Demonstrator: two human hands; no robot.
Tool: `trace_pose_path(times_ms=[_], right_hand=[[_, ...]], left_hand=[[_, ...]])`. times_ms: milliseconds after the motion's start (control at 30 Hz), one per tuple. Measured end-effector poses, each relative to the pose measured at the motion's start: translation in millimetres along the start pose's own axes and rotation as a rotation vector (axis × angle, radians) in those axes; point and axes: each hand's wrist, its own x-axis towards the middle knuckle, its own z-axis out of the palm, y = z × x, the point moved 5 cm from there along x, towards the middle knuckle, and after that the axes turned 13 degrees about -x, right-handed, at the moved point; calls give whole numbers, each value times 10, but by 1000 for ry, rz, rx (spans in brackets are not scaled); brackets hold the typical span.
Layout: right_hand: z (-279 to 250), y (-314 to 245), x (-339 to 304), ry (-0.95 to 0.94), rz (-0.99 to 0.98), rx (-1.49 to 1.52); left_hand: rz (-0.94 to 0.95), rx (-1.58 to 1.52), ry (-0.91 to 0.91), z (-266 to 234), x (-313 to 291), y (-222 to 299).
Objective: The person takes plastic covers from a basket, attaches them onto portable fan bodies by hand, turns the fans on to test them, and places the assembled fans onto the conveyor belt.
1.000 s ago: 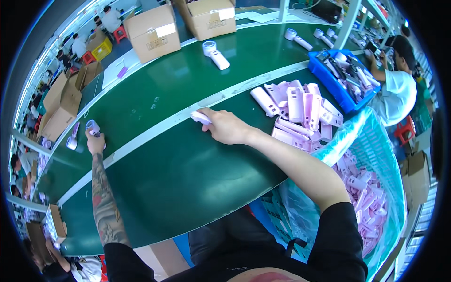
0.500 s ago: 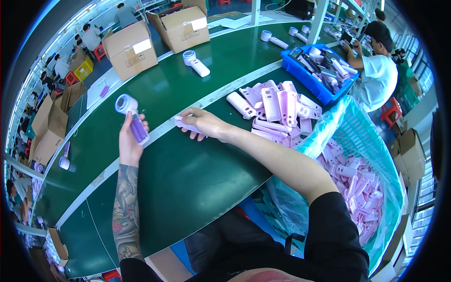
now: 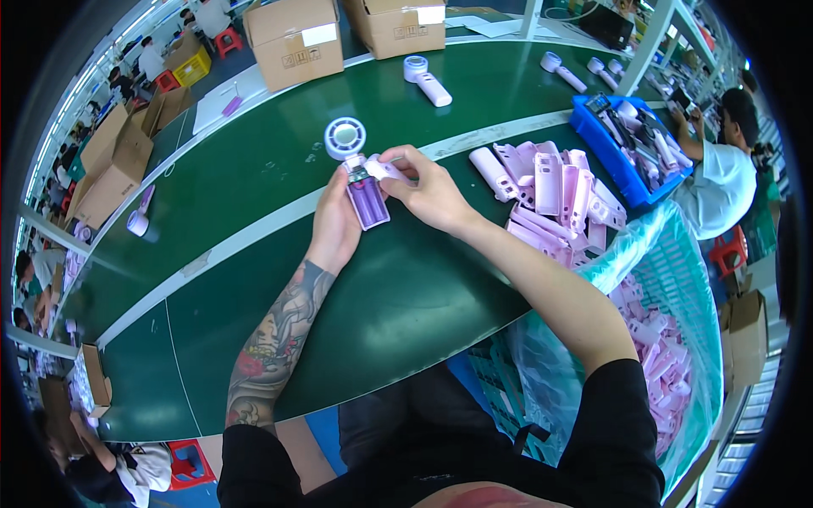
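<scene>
**Fan body and cover piece now meeting over the worktop**

Head view: holding a small handheld fan (image 3: pixel 360 173), open purple back facing up, in the left hand (image 3: pixel 334 224), fingers wrapped under and around its handle. Half a second back, gripping the same fan upright and apart from the other hand; a second back, reaching far out to the left for it. Now bringing it to the middle, just above the green worktop (image 3: pixel 406 296).

Pinching a pale pink cover piece (image 3: pixel 385 169) in the right hand (image 3: pixel 432 190), fingers clenched on it, its end touching the fan just below the round head. Earlier, picking at the worktop near the pile of pink shells (image 3: pixel 550 190) to the right; now lifting clear of that pile. Judging from this, moving from fetching parts to fitting them together.

Also showing: a blue bin (image 3: pixel 622 157), cardboard boxes (image 3: pixel 292 38) beyond, another fan (image 3: pixel 426 80) lying loose.
</scene>
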Motion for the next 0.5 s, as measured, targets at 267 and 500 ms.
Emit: trace_pose_path(times_ms=[267,500], right_hand=[[58,-216,-98,125,-114,-376],[161,-207,-170,153,-332,-446]], left_hand=[[-27,-31,-53,5,-60,-71],[76,214,-148,119,-96,19]])
